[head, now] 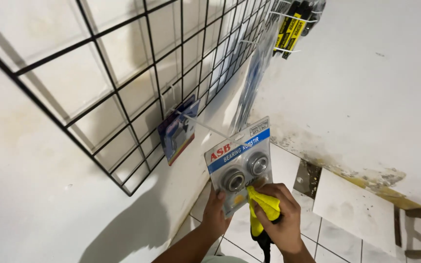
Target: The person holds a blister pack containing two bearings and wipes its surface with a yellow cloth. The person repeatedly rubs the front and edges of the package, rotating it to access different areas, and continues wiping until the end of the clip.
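Left hand grips the bottom edge of a blister pack holding two metal bearings, which hangs on a white hook off the black wire grid. Right hand is clenched round a yellow cloth and a dark handle, possibly a duster, pressed to the pack's lower right face. Judgement: steady the card from below, wipe lightly so it stays on the hook. Another carded item hangs just behind.

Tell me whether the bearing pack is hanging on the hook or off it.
On the hook. The bearing pack hangs at the tip of the white hook on the wire grid; the left hand steadies its lower edge.
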